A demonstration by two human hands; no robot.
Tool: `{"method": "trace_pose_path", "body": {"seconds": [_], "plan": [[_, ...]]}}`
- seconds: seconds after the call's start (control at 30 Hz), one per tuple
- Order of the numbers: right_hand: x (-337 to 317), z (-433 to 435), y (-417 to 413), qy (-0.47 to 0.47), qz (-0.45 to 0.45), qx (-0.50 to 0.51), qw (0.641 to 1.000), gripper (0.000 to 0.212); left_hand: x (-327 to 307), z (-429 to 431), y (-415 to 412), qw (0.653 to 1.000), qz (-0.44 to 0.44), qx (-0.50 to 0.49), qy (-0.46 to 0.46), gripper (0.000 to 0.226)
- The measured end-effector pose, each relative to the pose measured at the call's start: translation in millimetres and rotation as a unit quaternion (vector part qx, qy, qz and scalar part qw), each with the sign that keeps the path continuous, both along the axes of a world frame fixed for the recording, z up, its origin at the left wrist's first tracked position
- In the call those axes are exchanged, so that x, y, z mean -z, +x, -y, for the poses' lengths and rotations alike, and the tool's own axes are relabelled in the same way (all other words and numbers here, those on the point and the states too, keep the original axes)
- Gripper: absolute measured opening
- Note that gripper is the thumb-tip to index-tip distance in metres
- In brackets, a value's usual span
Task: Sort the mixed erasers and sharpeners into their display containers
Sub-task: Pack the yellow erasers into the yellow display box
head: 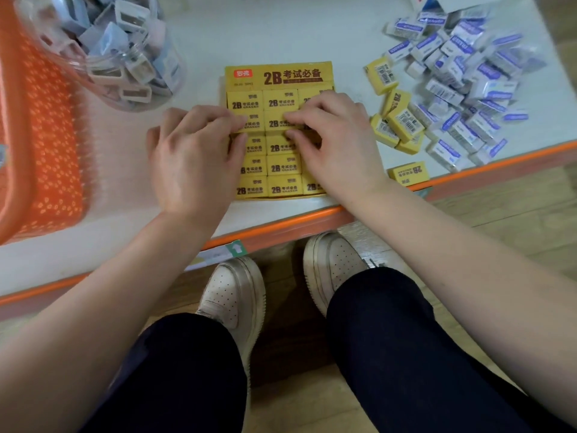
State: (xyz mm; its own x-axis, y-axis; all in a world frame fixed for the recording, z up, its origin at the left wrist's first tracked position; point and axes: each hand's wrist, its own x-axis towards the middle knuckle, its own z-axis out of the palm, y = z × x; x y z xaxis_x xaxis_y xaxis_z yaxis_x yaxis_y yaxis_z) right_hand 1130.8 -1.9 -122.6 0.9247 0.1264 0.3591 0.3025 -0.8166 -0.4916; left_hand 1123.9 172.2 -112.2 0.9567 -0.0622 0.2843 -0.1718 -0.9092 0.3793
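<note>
The yellow display box lies flat in the middle of the white counter, packed with rows of yellow erasers printed "2B". Both hands are on it, close together but not touching. The left hand pinches an eraser in the left column between bent fingers and thumb, and the right hand does the same further right, hiding most of the right column. To the far left a clear jar full of pale sharpeners stands just beside an orange basket. On the right, loose yellow erasers lie against a bigger heap of white-and-blue erasers. A single yellow eraser sits apart at the counter's near orange edge. Below the counter, white shoes rest on the wooden floor.
</note>
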Motion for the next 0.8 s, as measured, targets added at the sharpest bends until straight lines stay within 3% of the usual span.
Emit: {"method": "trace_pose_path", "body": {"seconds": [0.27,0.37,0.43,0.53,0.63,0.8], "plan": [[-7,12,1,-0.012,0.013,-0.039,0.999,0.026,-4,6,5,0.999,-0.019,0.010,0.033,0.026],[-19,35,-3,-0.010,-0.001,0.007,1.000,0.030,-11,23,4,0.998,-0.028,0.030,0.039,0.032],[-28,55,-1,-0.021,-0.033,0.051,0.998,0.030,-13,43,6,0.996,-0.030,0.076,0.034,0.035],[-40,84,6,-0.078,-0.150,0.106,0.980,0.042,-13,77,14,0.985,-0.045,0.169,0.000,0.033],[-47,102,4,-0.141,-0.247,0.110,0.952,0.051,-14,108,27,0.959,-0.057,0.277,0.023,0.037],[-41,112,-2,-0.165,-0.241,0.112,0.950,0.047,-10,133,42,0.946,-0.117,0.290,0.084,0.051]]}}
